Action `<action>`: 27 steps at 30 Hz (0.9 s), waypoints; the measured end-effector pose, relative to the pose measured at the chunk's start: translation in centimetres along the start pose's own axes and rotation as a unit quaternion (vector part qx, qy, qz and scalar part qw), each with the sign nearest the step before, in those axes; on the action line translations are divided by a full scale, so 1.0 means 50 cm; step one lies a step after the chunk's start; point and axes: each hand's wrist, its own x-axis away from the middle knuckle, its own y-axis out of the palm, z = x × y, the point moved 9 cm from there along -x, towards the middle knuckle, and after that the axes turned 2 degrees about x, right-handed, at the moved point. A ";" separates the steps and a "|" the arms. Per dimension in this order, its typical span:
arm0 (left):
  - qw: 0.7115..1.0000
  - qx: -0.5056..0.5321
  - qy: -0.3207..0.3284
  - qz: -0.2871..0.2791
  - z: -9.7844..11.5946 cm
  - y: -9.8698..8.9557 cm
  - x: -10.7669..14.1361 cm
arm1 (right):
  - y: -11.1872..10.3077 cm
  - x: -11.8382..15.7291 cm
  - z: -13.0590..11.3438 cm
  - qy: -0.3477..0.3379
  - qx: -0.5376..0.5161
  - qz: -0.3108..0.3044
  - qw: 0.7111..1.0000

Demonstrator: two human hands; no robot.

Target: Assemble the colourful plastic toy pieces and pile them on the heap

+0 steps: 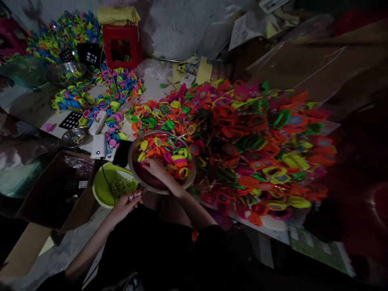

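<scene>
Right hand picking inside the steel bowl, left hand waiting just beside it with a small piece.

The left hand is hovering near the body between the green bowl and the steel bowl, its fingers pinching a small multicoloured piece. The right hand is reaching forward over the steel bowl's near rim, wrist angled up and left, fingers closing together on the coloured plastic pieces directly ahead of them; whether one is gripped I cannot tell. Beyond, a big heap of toy glasses is covering the desk.
</scene>
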 end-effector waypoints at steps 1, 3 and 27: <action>1.000 0.003 -0.008 0.010 -0.002 -0.005 0.001 | -0.001 -0.003 0.007 0.012 -0.025 0.002 1.000; 0.999 0.013 -0.027 0.037 -0.005 -0.019 0.001 | -0.016 0.005 0.019 0.040 -0.073 0.015 0.996; 0.975 -0.108 0.182 0.060 0.196 -0.017 -0.029 | -0.173 0.243 -0.133 -0.083 -0.238 0.146 0.957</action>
